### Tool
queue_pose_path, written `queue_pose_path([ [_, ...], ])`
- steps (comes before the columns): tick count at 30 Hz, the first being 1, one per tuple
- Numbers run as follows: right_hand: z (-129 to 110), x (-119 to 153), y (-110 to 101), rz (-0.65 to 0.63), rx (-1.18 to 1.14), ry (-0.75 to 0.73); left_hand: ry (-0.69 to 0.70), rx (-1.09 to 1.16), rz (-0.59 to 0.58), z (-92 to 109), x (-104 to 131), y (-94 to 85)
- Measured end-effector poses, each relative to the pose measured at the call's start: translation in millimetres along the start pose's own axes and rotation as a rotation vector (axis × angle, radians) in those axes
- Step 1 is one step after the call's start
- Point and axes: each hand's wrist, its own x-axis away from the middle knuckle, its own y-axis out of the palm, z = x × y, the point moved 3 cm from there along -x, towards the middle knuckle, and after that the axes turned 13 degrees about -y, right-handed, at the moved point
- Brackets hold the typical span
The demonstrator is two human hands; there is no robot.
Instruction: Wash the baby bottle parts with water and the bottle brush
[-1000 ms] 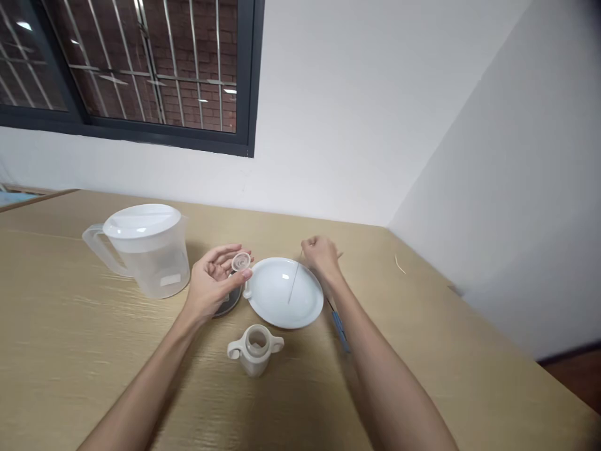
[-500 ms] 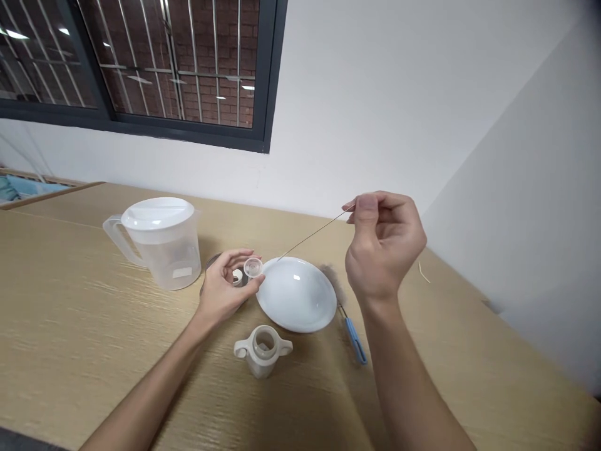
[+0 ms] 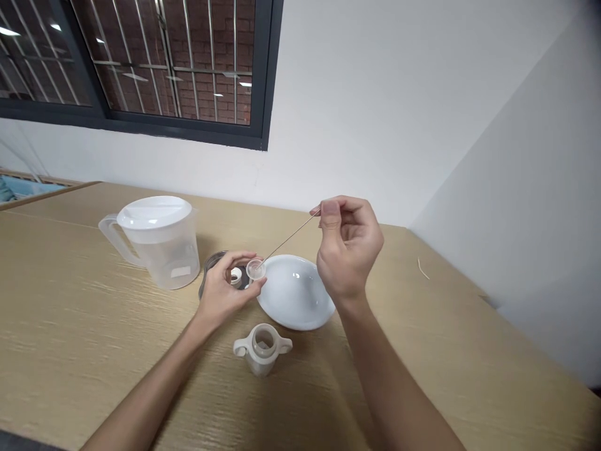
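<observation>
Between the thumb and fingers of my left hand [image 3: 226, 285] is a small translucent round piece [image 3: 256, 270], its ringed open face turned up. My right hand [image 3: 350, 244] pinches one end of a thin stick [image 3: 291, 236]. The stick slants down to the left, and its far tip is at the opening of the round piece; how deep it reaches I cannot tell. Both hands are above the table, beside a white bowl [image 3: 297, 297]. Nearer to me an uncapped baby bottle [image 3: 263, 352] with two side handles stands upright.
A lidded translucent pitcher [image 3: 164, 250] stands at the left. Behind my left hand, a metal dish [image 3: 206, 275] and a white ring [image 3: 236, 277] are partly hidden. A short pale strip [image 3: 423, 268] lies on the table at the right. Behind is the wall [image 3: 375, 113].
My right hand has moved left, bringing the stick's tip from over the bowl's rim to the round piece. The blue-handled brush is now hidden behind my right arm.
</observation>
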Motion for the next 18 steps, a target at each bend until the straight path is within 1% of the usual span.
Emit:
queue_pose_path([
  [5,-3.6,3.3,2.6,-0.027,-0.002,-0.026,0.008,0.014,0.002,-1.0,0.1,0.6],
  [10,-7.3,6.1,3.3,-0.027,-0.024,-0.052,0.012,-0.007,-0.003,-0.7,0.7,0.7],
  [18,-6.3,6.9,3.1,-0.035,0.04,-0.083,0.001,0.003,0.005,0.5,1.6,1.4],
])
